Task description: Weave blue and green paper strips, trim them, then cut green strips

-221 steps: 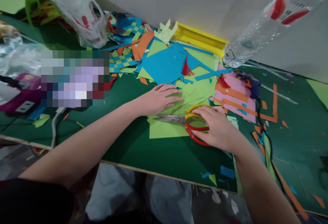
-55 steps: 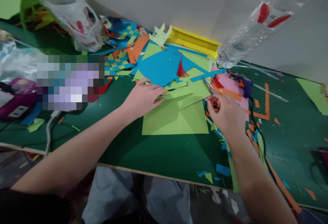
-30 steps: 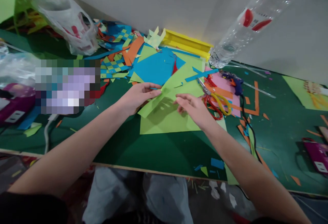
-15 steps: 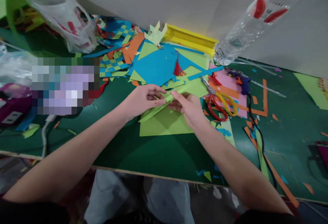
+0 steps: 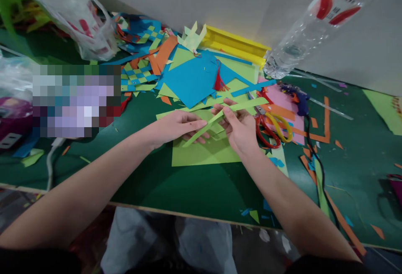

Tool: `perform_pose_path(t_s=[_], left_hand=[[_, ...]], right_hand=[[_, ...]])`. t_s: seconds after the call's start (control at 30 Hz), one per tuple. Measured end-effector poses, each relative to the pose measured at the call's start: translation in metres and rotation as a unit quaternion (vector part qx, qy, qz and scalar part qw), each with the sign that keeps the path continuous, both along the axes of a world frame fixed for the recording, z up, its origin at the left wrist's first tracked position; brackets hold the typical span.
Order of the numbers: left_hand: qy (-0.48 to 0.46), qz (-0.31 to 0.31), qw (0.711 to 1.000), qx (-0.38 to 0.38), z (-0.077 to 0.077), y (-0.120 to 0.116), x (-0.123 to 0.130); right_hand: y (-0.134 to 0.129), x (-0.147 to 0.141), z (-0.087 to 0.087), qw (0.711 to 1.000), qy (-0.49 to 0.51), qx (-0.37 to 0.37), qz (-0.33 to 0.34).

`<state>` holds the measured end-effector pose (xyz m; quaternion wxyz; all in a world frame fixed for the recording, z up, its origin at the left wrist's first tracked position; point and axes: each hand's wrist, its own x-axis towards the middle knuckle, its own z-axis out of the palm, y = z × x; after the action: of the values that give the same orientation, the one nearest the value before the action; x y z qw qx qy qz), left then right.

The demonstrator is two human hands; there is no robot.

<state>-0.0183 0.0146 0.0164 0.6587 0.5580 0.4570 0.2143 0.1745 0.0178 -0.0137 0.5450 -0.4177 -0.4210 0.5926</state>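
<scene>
A narrow light-green paper strip (image 5: 216, 117) runs slantwise between my two hands. My left hand (image 5: 182, 127) pinches its lower left part between thumb and fingers. Farther along, my right hand (image 5: 237, 125) grips the strip under its thumb, and the free end reaches past it to the right. Beneath both hands lies a light-green paper sheet (image 5: 201, 154), partly covered by them. Scissors (image 5: 273, 127) with red and yellow handles rest just right of my right hand, their blades partly hidden. A blue paper square (image 5: 190, 79) lies behind the hands.
A yellow trough (image 5: 235, 44) stands by the wall, beside a clear plastic bottle (image 5: 295, 44). A red tassel (image 5: 220, 79) lies on the papers. At left are a white plastic bag (image 5: 91, 27) and a blurred-out object with a cable (image 5: 52, 161). Scraps litter the green table (image 5: 150, 182).
My right hand has shifted slightly right and my hands are a little farther apart. The strip now shows as one narrow band, its right end raised across the scissor blades.
</scene>
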Motion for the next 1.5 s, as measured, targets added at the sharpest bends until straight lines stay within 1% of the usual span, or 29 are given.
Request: perform_pose_path(t_s=[0.07, 0.17, 0.33, 0.43, 0.53, 0.6, 0.73, 0.9, 1.1, 1.23, 1.5], left_hand=[[0.012, -0.013, 1.0, -0.002, 0.0, 0.0004, -0.0005], [0.035, -0.018, 0.999, 0.007, -0.0006, 0.0011, -0.0016], [0.026, -0.038, 0.999, 0.0, 0.0038, 0.0003, -0.0025], [0.046, -0.061, 0.997, 0.012, 0.0051, 0.0011, -0.0034], [0.041, -0.074, 0.996, 0.015, 0.003, 0.003, -0.0047], [0.035, -0.076, 0.996, 0.025, 0.0014, 0.0041, -0.0054], [0.051, -0.085, 0.994, 0.052, 0.0007, 0.0052, -0.0058], [0.06, -0.078, 0.994, 0.05, 0.0006, 0.0047, -0.005], [0.055, -0.059, 0.996, 0.032, -0.0029, 0.004, -0.0043], [0.068, -0.055, 0.996, 0.022, -0.0038, 0.0044, -0.0052], [0.093, -0.045, 0.994, 0.042, -0.0043, 0.0069, -0.0076]], right_hand=[[-0.0004, 0.0001, -0.0017, 1.0, 0.012, 0.014, 0.011], [-0.0016, 0.0006, -0.0037, 0.999, 0.034, 0.032, 0.028], [-0.0022, 0.0014, -0.0034, 0.998, 0.035, 0.049, 0.033], [-0.0026, 0.0016, -0.003, 0.998, 0.023, 0.049, 0.032], [-0.003, 0.0017, -0.0032, 0.998, 0.015, 0.043, 0.035], [-0.0031, 0.0019, -0.0031, 0.998, 0.023, 0.037, 0.04], [-0.0033, 0.0014, -0.0009, 0.997, 0.049, 0.025, 0.051], [-0.0036, 0.0, 0.0007, 0.998, 0.048, 0.013, 0.049], [-0.0021, 0.0002, -0.0038, 0.998, 0.043, 0.004, 0.047], [-0.0005, 0.0005, -0.003, 0.999, 0.045, -0.012, 0.025], [0.0018, 0.0008, -0.0028, 0.998, 0.062, -0.025, 0.013]])
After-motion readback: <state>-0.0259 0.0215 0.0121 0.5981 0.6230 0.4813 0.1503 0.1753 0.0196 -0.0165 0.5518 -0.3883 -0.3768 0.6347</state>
